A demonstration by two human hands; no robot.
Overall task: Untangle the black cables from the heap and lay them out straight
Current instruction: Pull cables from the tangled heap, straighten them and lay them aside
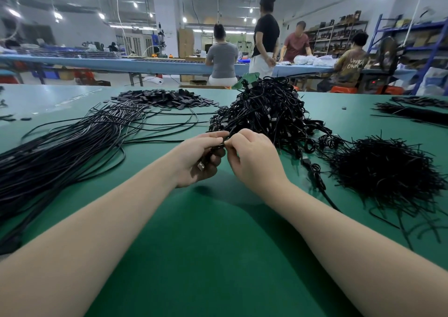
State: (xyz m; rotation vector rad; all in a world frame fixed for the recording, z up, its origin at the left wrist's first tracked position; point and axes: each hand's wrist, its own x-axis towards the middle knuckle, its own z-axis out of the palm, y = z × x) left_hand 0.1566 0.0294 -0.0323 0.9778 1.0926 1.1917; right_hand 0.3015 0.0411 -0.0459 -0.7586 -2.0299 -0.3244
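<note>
Cables, black and thin, occupy most of the green table [218, 256]. Largest group: the straightened cables [60, 152], a long sheaf running from the left edge toward the far middle, strands roughly parallel with a few loose loops straying outward. Next: the heap [269, 113], a tall tangled mound at the far middle of the table, coils and small plugs knotted together, its near skirt reaching the hands. Toward the right edge lies a pile of short black ties [385, 171], bristly and loose. Behind the sheaf, near the far edge, sits a flat spread of small black pieces [167, 98]; what they are cannot be determined. More dark bundles lie at the far right corner.

Left hand [201, 157]: fingers curled around one held cable [219, 144], a metal-tipped plug [201, 166] showing under the palm. Right hand [252, 157]: fingertips pinching the same cable just beside the left thumb, at the near foot of the heap.

Handling assessment: each cable appears light, limp and smooth-jacketed, with a slight sheen; it should bend freely but snag where loops cross. The plug end is the only rigid part and looks the soundest place to hold, with the other hand sliding along the jacket to feed it out. Hard pulling would likely tighten knots and drag the heap.
</note>
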